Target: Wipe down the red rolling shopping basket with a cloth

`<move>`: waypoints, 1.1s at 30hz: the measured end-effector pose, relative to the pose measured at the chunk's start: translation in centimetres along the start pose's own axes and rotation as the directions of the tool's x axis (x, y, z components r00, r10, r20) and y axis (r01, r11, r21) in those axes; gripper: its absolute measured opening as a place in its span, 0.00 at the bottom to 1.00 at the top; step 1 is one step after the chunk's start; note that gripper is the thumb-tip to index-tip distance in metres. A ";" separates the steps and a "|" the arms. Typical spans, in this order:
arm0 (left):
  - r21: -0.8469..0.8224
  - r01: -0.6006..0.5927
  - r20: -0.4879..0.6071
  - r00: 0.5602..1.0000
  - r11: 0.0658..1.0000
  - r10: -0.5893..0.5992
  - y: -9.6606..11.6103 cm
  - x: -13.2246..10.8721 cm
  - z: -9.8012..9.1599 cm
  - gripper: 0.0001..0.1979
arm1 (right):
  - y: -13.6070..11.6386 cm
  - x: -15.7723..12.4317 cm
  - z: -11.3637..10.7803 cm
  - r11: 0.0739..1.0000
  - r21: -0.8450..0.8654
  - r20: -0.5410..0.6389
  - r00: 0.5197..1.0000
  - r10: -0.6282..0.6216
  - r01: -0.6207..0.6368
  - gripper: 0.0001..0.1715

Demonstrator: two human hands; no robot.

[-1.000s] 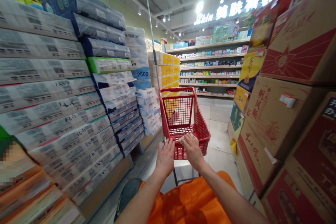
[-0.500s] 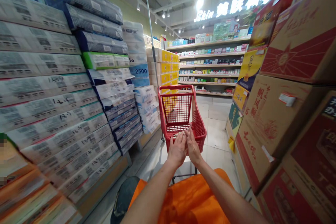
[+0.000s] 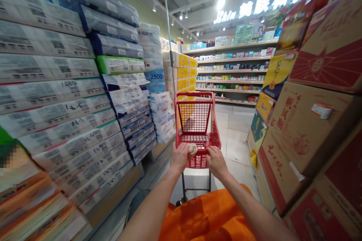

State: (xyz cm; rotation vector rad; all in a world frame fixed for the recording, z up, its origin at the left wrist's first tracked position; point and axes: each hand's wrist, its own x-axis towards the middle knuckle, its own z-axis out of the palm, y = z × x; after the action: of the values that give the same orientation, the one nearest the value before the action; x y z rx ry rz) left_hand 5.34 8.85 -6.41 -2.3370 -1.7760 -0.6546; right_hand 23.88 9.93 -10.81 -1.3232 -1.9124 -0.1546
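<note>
**Both hands at the red cart**

Both arms are stretched forward. The left hand (image 3: 180, 157) is closed around a crumpled cloth (image 3: 193, 148), pressed against the near rim of the cart (image 3: 194, 95). The right hand (image 3: 216, 162) is curled over that same rim (fingers wrapped). The aisle is hemmed in by stacked tissue packs (image 3: 65, 120) left and cardboard boxes (image 3: 296, 128) right; shelves (image 3: 232, 71) stand ahead.

The cart (image 3: 197, 120) is red grid mesh, the cloth (image 3: 193, 148) beige, the garment (image 3: 209, 216) orange.

1 head-worn view looks forward and down the store aisle, close above a red cart (image 3: 198, 128).
</note>
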 end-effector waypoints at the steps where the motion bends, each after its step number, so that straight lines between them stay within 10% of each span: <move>1: 0.002 -0.030 0.013 0.999 1.000 0.030 0.2 0.1 0.2 0.12 | 0.0 0.0 0.0 1.000 0.020 -0.006 1.000 -0.001 0.002 0.18; 12: -0.008 -0.229 0.115 0.967 0.973 0.228 5.0 -0.2 1.3 0.10 | 7.3 -2.2 -1.7 0.993 -0.039 -0.043 0.993 -0.112 0.110 0.19; 18: -0.020 -0.354 0.078 0.932 0.935 0.355 8.8 0.3 2.9 0.10 | 12.7 -1.4 -4.9 0.974 -0.225 0.129 0.992 0.011 0.019 0.24; 27: 0.009 -0.428 0.022 0.904 0.904 0.427 6.8 2.8 1.9 0.10 | 5.4 -1.9 -3.1 0.998 0.057 0.029 1.000 0.008 -0.010 0.25; 33: 0.098 -0.307 -0.003 0.951 0.947 0.308 4.6 4.1 1.2 0.12 | 6.1 -1.7 -4.2 0.989 0.146 -0.016 1.000 -0.013 0.015 0.23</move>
State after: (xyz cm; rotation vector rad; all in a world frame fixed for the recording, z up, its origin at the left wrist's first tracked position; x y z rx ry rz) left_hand 10.87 11.60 -5.10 -2.4565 -1.3568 -0.5258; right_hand 31.43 9.25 -11.00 -1.2080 -1.8837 -0.0307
